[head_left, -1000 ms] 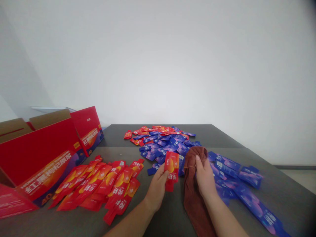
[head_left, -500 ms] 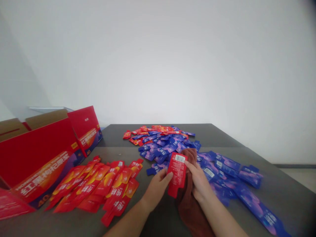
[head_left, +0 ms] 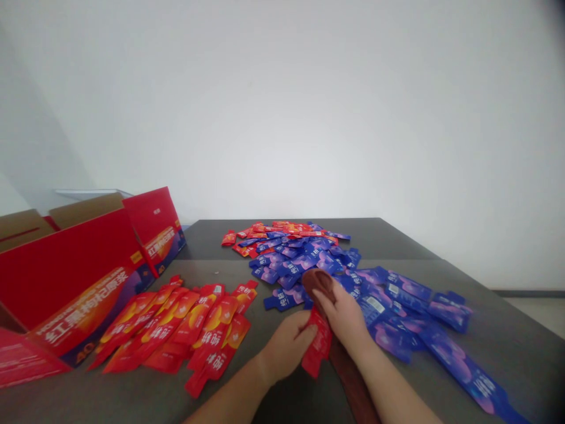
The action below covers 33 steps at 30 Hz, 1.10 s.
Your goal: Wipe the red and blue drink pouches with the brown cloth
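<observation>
Apparently a flat glossy red sachet (head_left: 318, 347), half hidden between hands.

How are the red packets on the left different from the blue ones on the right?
The red packets lie in a fanned batch near the red box; the blue packets trail in a looser, longer spread. Red ones show orange art, blue ones purple. Both are flat pouches with white lettering on the grey table.

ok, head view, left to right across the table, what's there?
Red carton → spread of red sachets → left hand gripping a red sachet → right hand on a brown cloth → row of blue sachets.
</observation>
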Motion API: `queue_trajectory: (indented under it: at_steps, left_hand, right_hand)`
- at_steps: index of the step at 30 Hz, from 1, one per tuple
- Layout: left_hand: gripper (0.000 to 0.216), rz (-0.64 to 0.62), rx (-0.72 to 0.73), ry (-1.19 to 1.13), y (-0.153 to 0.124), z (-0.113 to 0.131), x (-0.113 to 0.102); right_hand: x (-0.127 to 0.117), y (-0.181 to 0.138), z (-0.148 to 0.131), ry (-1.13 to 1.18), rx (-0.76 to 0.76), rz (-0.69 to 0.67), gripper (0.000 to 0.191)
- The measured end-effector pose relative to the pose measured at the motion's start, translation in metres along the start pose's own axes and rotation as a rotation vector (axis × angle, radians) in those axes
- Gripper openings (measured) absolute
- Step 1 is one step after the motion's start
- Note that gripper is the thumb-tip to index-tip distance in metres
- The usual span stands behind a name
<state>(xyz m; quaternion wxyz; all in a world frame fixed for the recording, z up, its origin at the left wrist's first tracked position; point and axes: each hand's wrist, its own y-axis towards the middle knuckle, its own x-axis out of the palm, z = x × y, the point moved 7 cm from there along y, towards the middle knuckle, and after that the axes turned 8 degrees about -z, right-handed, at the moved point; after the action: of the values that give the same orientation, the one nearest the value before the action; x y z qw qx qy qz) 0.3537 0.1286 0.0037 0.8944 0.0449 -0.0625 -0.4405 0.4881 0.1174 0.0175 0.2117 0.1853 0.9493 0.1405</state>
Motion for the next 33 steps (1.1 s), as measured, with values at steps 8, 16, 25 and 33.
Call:
queue_trajectory:
  at_steps: [8, 16, 25, 33]
  left_hand:
    - [0.024, 0.250, -0.001, -0.472, -0.006, -0.002, -0.021]
    - [0.048, 0.227, 0.031, -0.408, 0.001, 0.006, -0.033]
    - [0.026, 0.460, 0.034, 0.253, -0.002, -0.002, -0.043]
    - [0.020, 0.342, 0.170, 0.337, -0.002, 0.021, -0.035]
  right_hand:
    - [-0.029, 0.008, 0.020, 0.082, 0.040, 0.168, 0.057]
    - [0.006, 0.003, -0.006, -0.093, -0.095, -0.218, 0.040]
    - [0.015, -0.002, -0.001, 0.276, 0.093, -0.223, 0.034]
    - [0.020, -0.004, 0.014, 0.614, 0.231, -0.169, 0.042]
